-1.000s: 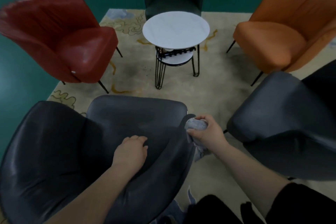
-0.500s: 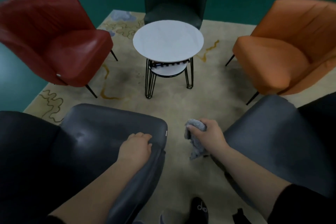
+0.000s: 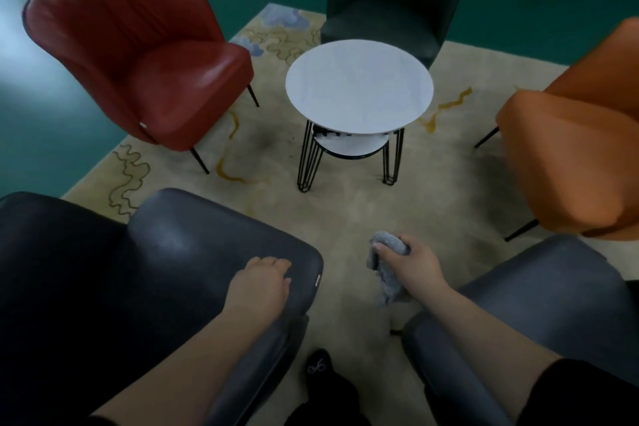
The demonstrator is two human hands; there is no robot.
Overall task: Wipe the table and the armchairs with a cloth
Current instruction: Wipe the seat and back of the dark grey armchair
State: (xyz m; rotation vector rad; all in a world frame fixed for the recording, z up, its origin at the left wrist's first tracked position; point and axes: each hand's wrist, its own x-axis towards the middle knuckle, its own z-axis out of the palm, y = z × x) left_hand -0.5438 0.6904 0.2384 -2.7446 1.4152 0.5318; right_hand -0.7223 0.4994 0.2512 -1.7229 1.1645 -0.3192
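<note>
Presently, item one: a crumpled grey cloth, gripped in the right hand, fingers and thumb curled tight round its upper bunch, the loose tail hanging below the fist. It hangs in the air over the beige patterned rug, in the gap between the two nearest seats, touching neither; likely carried bunched so a fresh face can be pressed to the next surface.

Item two: left hand, palm down on the front corner of the near dark grey leather armchair, fingers close together and lightly bent over the cushion edge, holding nothing. It reads as a bracing rest for the leaning body.

Item three: a second dark grey leather armchair at lower right, under the right forearm; a plausible next target.

Item four: a round white marble-look table on black hairpin legs, centre of the rug, with a smaller white shelf beneath. Well apart from the cloth.

Item five: a red leather armchair at left, a dark green armchair behind the table, an orange armchair at right, all ringed to face the table.

Item six: a black shoe, on the rug between the near chairs.
</note>
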